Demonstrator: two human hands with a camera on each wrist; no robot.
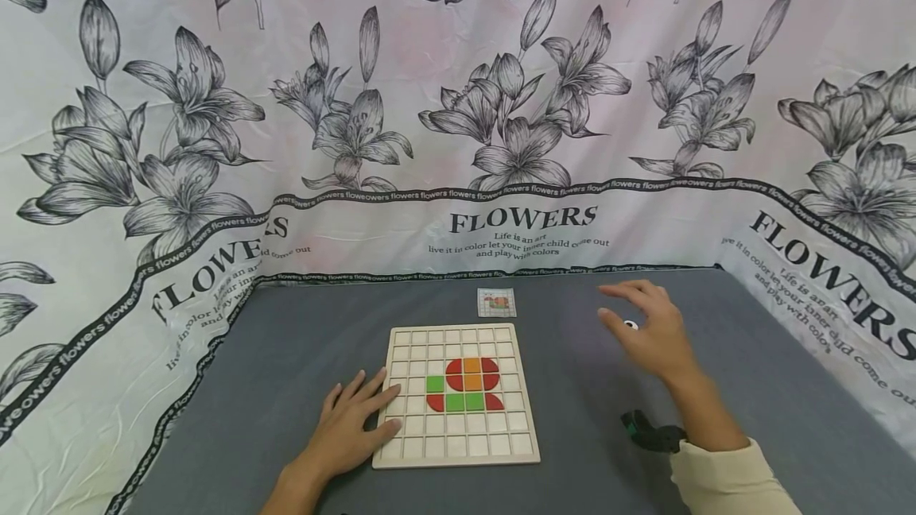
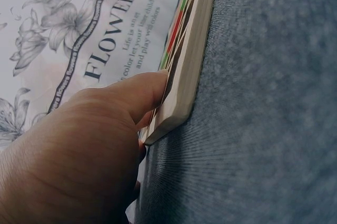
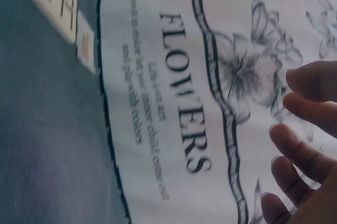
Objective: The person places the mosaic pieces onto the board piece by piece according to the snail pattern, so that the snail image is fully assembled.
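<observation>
A light wooden grid board lies on the grey cloth. Red rounded tiles, orange square tiles and green square tiles sit in its cells. On the board's left edge rests my left hand, fingers spread; the left wrist view shows its thumb against the rim. My right hand is raised to the right of the board, thumb and index finger apart, nothing visibly held. A small white round piece with a black dot shows between them; whether they touch it I cannot tell.
A small printed card lies just behind the board. Beside my right wrist is a dark device with a green part. Flower-printed cloth hangs along the back and both sides of the grey surface.
</observation>
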